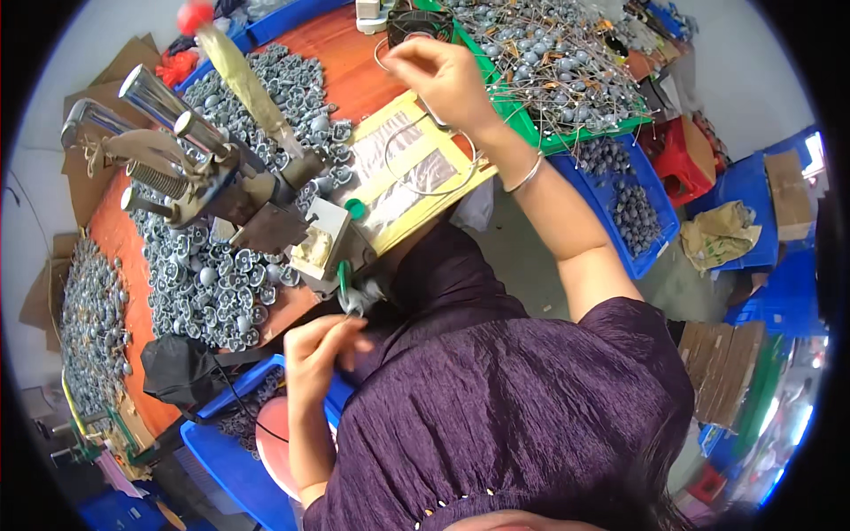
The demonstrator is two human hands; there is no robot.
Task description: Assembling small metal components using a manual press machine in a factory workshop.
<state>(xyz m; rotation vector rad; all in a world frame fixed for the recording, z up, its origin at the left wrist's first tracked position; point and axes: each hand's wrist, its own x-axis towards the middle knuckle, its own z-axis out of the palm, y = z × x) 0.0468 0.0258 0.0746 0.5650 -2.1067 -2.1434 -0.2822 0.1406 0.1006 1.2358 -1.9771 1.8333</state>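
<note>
Numerous grey parts lie loose on the tabletop around the lever press, suggesting much work remains; the left hand, grip curled, is at a grey piece beside the press, the right hand, grip nearly closed, is near a thin wire, and whether either holds anything cannot be told.

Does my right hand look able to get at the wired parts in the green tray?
Probably yes: the right hand is up beside the green tray, which is open on top, and nothing visible covers the wired parts.
</note>
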